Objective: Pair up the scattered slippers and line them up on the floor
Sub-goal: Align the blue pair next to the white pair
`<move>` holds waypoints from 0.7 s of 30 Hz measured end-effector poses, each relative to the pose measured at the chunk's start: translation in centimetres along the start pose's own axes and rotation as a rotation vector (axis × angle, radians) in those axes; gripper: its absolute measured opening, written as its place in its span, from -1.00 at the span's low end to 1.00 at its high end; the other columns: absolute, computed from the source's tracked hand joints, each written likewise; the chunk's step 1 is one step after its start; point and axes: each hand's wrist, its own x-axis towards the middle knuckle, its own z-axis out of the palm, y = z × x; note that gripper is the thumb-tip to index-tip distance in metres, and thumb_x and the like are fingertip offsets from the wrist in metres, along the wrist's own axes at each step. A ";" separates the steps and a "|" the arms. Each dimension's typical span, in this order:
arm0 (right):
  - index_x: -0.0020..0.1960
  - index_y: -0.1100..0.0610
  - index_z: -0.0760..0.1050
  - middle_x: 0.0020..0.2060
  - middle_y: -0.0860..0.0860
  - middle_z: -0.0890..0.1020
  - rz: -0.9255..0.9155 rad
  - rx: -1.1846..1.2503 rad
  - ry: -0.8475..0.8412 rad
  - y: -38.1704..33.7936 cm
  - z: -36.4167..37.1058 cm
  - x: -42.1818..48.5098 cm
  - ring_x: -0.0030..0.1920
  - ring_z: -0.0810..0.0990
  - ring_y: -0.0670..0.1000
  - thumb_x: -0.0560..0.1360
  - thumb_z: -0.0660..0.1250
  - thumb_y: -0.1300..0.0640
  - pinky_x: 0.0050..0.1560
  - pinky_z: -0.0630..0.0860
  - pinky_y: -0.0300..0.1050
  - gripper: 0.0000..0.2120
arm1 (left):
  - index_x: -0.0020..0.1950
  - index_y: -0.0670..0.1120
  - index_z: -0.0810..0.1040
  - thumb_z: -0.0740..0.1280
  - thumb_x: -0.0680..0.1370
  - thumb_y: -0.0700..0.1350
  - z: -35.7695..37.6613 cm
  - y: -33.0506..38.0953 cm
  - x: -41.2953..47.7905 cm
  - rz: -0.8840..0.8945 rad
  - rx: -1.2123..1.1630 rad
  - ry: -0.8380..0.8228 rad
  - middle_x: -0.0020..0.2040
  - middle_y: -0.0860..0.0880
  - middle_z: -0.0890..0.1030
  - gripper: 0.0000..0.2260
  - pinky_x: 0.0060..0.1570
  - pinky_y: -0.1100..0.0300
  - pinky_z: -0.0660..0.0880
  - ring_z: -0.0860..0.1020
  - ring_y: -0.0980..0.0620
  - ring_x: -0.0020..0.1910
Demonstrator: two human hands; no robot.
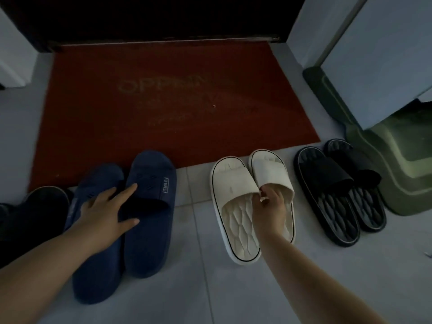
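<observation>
Left hand (106,210): fingers spread flat, resting on 2 navy blue fabric slippers (149,211), gripping nothing.
Right hand (271,208): fingertips pinching the strap edge of the right one of 2 cream rubber slides (233,206).
Far right: 2 black slides (336,197), side by side.
Far: red doormat (163,101).

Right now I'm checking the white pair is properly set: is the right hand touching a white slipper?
Touching. The head view shows the right hand with its fingers pinching the strap edge of the right white slipper.
</observation>
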 end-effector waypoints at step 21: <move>0.50 -0.13 -0.18 0.53 0.12 -0.13 -0.553 -0.677 -0.830 -11.6 8.5 -8.2 0.22 0.46 0.24 0.54 0.19 0.23 -0.06 0.50 -0.02 -0.27 | 0.52 -0.02 -0.11 0.34 0.49 -0.10 0.2 -7.2 -4.8 -0.074 -0.238 -0.005 0.47 -0.15 0.26 -0.23 0.37 0.02 0.32 0.32 -0.14 0.40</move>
